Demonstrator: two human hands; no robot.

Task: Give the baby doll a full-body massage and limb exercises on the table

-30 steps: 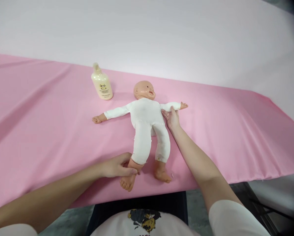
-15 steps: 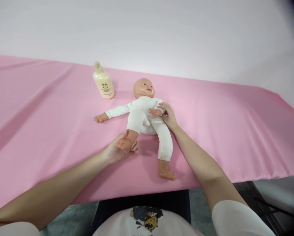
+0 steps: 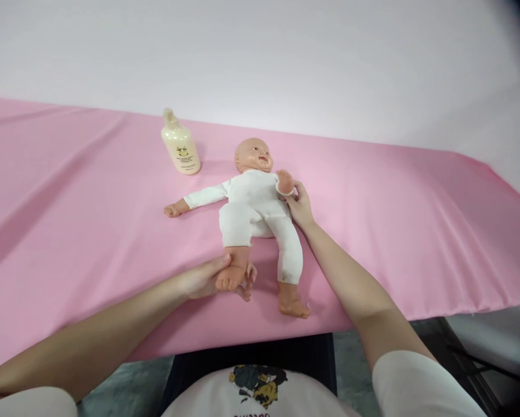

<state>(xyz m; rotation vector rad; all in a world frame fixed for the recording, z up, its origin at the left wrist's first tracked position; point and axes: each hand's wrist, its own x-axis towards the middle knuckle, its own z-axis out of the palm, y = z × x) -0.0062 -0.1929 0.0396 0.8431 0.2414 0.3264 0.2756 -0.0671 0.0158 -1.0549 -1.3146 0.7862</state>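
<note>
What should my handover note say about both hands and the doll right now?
Left hand: closed around one bare foot of the white-suited plastic baby doll, that knee bent up.
Right hand: holds the doll's arm at the wrist, folded up by its chest.
Doll lies face up on the pink cloth-covered table; its other arm and leg lie flat.
Cream lotion bottle stands beyond, untouched.

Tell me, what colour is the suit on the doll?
White: the doll's suit is plain white, seen clearly in the head view against the pink cloth.
</note>
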